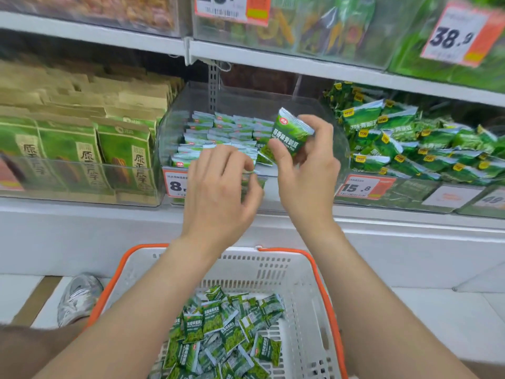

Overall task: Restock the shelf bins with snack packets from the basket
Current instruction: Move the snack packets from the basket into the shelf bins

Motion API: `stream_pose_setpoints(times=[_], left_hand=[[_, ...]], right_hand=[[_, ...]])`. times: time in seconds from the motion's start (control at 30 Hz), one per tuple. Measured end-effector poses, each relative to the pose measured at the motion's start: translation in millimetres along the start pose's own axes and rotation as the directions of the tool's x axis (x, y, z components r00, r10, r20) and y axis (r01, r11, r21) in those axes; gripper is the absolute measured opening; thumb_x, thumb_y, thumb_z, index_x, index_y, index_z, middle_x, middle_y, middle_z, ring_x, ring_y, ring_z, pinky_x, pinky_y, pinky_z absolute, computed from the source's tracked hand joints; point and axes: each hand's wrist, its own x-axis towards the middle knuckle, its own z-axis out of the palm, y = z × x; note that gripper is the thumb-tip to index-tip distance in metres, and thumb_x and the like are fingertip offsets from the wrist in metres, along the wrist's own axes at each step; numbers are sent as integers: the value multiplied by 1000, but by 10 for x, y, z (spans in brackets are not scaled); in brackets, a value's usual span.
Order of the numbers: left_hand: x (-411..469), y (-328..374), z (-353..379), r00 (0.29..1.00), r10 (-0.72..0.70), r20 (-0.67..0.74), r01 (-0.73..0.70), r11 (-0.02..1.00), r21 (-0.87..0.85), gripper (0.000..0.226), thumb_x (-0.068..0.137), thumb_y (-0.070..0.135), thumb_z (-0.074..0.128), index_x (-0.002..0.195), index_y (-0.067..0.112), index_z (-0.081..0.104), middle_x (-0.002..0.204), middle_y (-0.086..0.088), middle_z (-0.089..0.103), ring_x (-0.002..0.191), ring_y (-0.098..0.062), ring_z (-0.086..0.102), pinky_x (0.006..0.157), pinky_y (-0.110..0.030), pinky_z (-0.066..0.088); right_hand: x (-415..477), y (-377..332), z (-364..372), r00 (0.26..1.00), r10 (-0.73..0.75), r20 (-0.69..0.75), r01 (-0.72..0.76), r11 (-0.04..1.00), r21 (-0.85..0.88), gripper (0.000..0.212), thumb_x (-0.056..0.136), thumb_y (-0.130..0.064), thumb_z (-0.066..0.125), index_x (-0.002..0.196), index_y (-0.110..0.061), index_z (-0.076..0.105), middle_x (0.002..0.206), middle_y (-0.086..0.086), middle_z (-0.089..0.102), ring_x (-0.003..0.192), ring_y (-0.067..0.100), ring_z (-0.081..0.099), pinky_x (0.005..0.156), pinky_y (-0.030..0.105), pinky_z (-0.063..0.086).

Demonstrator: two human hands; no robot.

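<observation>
Head view: your right hand (307, 168) grips a packet stack (291, 132) upright over the bin (168, 132) to slot into its rows, your left hand (218, 187) pinches packets (254, 184) at its front, more lie in the basket (300, 269)

Tall brown-and-green paper bags (82, 149) stand in rows at the left end of the shelf (82, 212). An orange-and-white 15.8 tag (364, 187) hangs at its front edge, and a 38.9 tag (459, 34) higher up. A grey sneaker (79, 296) rests on the pale floor (437, 310).
</observation>
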Motion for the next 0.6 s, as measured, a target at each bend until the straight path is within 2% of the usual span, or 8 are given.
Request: stream_pose_setpoints(times=[0.07,0.1,0.2,0.27,0.33,0.37,0.5,0.6], left_hand=[[173,-73,18,999,33,42,-37,994,104,18,103,28,54,103,14,63,106,-2,64,105,-30,57,89,-44,42],[241,-119,30,996,40,76,-51,988,144,23,106,32,49,103,15,64,107,-1,66,109,-29,58,94,-44,42],[380,-273,89,973,-19,229,-45,961,272,38,103,39,40,99,16,70,105,-1,73,119,-28,61,111,-47,35],[445,-341,113,934,-119,338,-10,934,357,46,95,44,35,95,18,72,95,-2,75,112,-27,65,116,-50,29],[492,-385,129,885,-204,419,19,914,405,54,89,49,28,96,20,73,88,-3,73,96,-29,66,112,-51,32],[510,-408,142,868,-227,442,28,911,411,57,87,51,26,100,21,72,90,-3,73,91,-30,65,107,-49,35],[512,-484,218,863,-204,461,9,921,390,58,88,52,25,111,23,70,100,-5,73,93,-32,63,97,-45,40],[480,-509,249,877,-170,450,-14,926,377,58,90,51,25,115,24,70,103,-5,74,96,-32,62,93,-44,41]], right_hand=[[276,84,70,996,3,88,10,989,-149,36,97,-23,70,127,-17,51,75,-9,61,66,21,55,64,37,37],[409,136,109,988,56,145,-21,973,-229,35,98,-23,67,129,-16,50,83,-1,64,74,25,54,67,39,34],[755,326,246,902,323,285,-177,881,-439,40,102,-21,61,136,-11,43,116,17,62,96,31,49,74,35,34],[929,464,347,836,448,318,-228,809,-541,49,101,-19,62,141,-5,38,132,23,56,109,38,55,79,34,38],[1068,590,453,791,511,336,-215,747,-629,52,99,-17,63,142,-1,40,140,24,53,118,39,56,80,32,39],[1127,654,508,767,535,355,-196,722,-664,51,97,-17,64,141,-1,43,140,23,53,113,37,57,79,31,38],[1257,845,723,688,595,415,-137,668,-731,58,92,-19,71,143,-4,47,135,18,59,106,33,64,76,30,49],[1239,953,837,684,583,438,-82,659,-748,56,89,-22,77,136,-5,52,128,15,63,108,31,67,83,35,59]])
